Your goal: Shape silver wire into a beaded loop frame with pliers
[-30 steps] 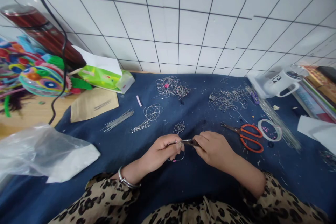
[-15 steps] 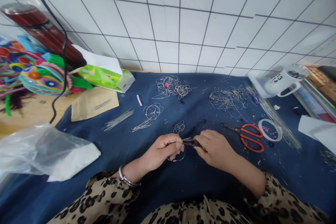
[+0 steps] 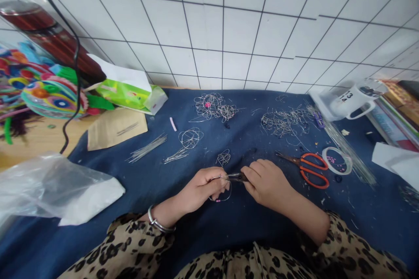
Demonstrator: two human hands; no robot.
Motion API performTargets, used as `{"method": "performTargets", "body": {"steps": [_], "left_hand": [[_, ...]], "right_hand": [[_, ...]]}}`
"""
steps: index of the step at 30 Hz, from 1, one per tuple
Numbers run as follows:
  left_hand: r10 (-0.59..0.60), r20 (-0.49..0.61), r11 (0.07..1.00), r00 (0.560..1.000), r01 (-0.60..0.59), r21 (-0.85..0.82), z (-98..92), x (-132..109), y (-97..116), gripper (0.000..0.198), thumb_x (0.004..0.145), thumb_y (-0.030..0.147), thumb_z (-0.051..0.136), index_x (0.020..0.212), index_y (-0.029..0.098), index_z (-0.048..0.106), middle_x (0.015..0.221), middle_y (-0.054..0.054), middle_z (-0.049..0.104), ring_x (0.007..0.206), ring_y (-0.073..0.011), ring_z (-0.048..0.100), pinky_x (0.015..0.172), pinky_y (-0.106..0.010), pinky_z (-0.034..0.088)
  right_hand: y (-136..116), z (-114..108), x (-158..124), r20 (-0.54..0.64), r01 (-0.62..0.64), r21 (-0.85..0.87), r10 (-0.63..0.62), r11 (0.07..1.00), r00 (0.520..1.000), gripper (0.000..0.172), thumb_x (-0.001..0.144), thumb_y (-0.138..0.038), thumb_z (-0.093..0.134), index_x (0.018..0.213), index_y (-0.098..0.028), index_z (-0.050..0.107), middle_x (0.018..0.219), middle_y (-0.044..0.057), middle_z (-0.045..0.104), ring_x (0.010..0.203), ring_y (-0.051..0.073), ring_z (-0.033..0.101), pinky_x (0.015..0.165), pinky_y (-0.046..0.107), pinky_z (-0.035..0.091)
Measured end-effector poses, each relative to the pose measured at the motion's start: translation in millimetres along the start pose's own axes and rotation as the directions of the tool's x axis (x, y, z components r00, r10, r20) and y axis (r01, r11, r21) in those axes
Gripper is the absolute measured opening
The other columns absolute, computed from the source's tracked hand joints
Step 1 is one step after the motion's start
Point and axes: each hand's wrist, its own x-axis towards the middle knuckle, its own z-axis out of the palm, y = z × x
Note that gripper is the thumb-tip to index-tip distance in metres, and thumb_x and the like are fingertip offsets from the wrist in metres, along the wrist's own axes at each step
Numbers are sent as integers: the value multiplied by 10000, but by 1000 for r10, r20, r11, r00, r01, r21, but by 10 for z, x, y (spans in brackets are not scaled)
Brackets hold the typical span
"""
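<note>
Between thumb and fingers, my left hand (image 3: 206, 186) pinches a thin wire loop (image 3: 229, 195) that has a few pink beads (image 3: 217, 200) low on it. My right hand (image 3: 266, 183) is wrapped round the handles of dark pliers (image 3: 236, 177). The pliers' jaws point left and reach the wire at my left fingertips; the exact bite is too small to make out. Just beyond my left hand lies a small coil of wire (image 3: 224, 157). Scissors with orange handles (image 3: 313, 170) rest to the right of my right hand.
On the blue cloth (image 3: 157, 200) lie wire tangles (image 3: 284, 122), cut wire pieces (image 3: 149, 148) and a white ring of pink beads (image 3: 337, 161). A mug (image 3: 355, 100) stands back right. At left are a plastic bag (image 3: 55, 183) and a red flask (image 3: 49, 37). A tiled wall (image 3: 242, 30) rises behind.
The pliers have turned slightly at my left fingertips, and my right hand has shifted a little upward with them. My left hand keeps its pinch on the wire loop.
</note>
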Motion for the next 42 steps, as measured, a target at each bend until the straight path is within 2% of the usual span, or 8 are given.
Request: {"method": "performTargets", "body": {"steps": [11, 29, 42], "left_hand": [[-6, 21, 1000, 1000, 6, -1, -5, -5, -26, 271, 886, 280, 439, 734, 101, 574, 664, 6, 477, 486, -60, 462, 473, -199, 381], [-91, 22, 992, 996, 92, -86, 13, 11, -84, 250, 870, 294, 468, 751, 101, 573, 642, 12, 482, 476, -58, 444, 465, -194, 365], [-150, 21, 973, 988, 152, -172, 38, 14, -103, 246, 859, 303, 486, 746, 102, 572, 582, 21, 477, 466, -65, 431, 472, -200, 352]], "right_hand": [[10, 24, -14, -21, 48, -88, -50, 995, 999, 270, 842, -245, 416, 1016, -107, 569, 765, 72, 534, 743, 190, 439, 683, 339, 358], [42, 123, -50, 22, 43, -51, -42, 998, 999, 270, 853, -258, 408, 1028, -115, 556, 766, 61, 543, 718, 182, 441, 651, 333, 354], [47, 182, -62, -9, 32, -38, -33, 999, 999, 245, 854, -246, 414, 1009, -121, 556, 751, 51, 545, 703, 177, 447, 648, 327, 346]]}}
